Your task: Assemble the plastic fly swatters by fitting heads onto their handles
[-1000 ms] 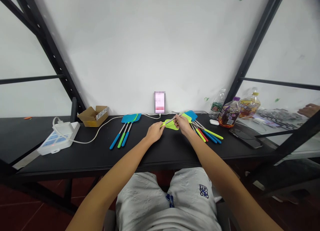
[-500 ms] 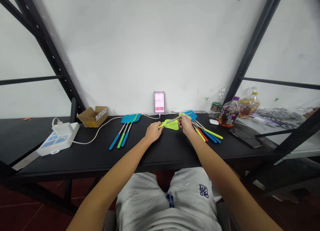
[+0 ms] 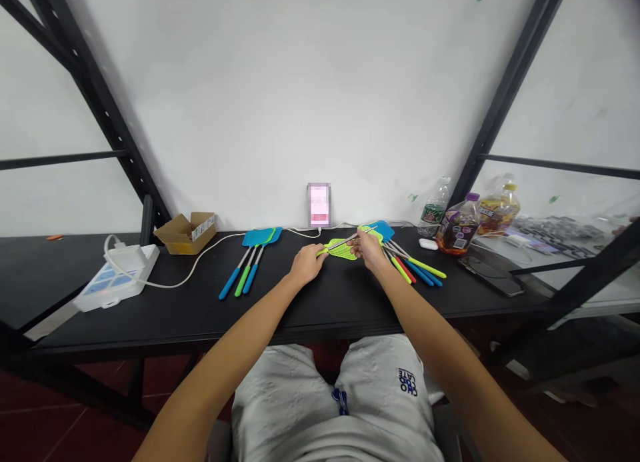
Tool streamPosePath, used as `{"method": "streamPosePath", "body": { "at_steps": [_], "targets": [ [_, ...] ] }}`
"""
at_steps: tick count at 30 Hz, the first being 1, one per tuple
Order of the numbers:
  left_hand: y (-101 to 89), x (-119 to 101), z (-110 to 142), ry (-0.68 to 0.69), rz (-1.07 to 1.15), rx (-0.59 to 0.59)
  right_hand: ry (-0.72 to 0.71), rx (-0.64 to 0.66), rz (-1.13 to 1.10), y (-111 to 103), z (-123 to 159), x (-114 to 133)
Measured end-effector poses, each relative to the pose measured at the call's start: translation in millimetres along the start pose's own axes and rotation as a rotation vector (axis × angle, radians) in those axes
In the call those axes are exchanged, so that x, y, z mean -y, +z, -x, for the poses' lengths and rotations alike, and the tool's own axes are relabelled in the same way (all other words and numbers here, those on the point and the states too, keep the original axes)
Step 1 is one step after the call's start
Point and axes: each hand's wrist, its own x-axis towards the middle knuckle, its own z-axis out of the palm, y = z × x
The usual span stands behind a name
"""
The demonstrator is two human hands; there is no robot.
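Note:
My left hand (image 3: 308, 265) is closed on the narrow neck end of a yellow-green fly swatter head (image 3: 342, 250), whose mesh fans out to the right. Pinched in my right hand (image 3: 367, 250) is a thin metal rod (image 3: 345, 241), slanting across the mesh with its lower end close to the swatter's neck. Whether rod and neck touch cannot be made out. Several fly swatters with yellow, red and blue handles (image 3: 425, 275) lie fanned just right of my right hand, blue and yellow-green heads at the back. To the left rest swatters with blue and green handles (image 3: 243, 280).
A lit phone (image 3: 319, 205) leans on the wall, cable attached. A power strip (image 3: 117, 279) and an open cardboard box (image 3: 186, 234) stand left. Bottles (image 3: 457, 225), a white earphone case (image 3: 428, 244) and a dark phone (image 3: 491, 277) are on the right of the black table (image 3: 330, 309).
The metal rod has shifted left and down, its lower end now nearer the swatter's neck. My right hand has moved slightly left with it; my left hand stays in place.

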Motion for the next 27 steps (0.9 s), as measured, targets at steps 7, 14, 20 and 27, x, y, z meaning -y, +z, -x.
{"method": "streamPosePath", "body": {
  "at_steps": [7,14,20,27],
  "targets": [
    [1.6,0.7,-1.0,0.054,0.046,-0.001,0.001,0.014,-0.001,-1.7,-0.2,0.7],
    [-0.9,-1.5,0.8,0.026,0.058,0.009,-0.057,0.227,0.034,-0.1,6.9,-0.7],
    [-3.9,-3.4,2.0,0.028,0.064,0.010,-0.051,0.387,0.059,3.4,14.3,-2.3],
    [-5.4,-4.3,3.0,0.057,0.092,0.013,-0.019,0.520,0.080,6.1,17.9,-5.4]
  ]
}}
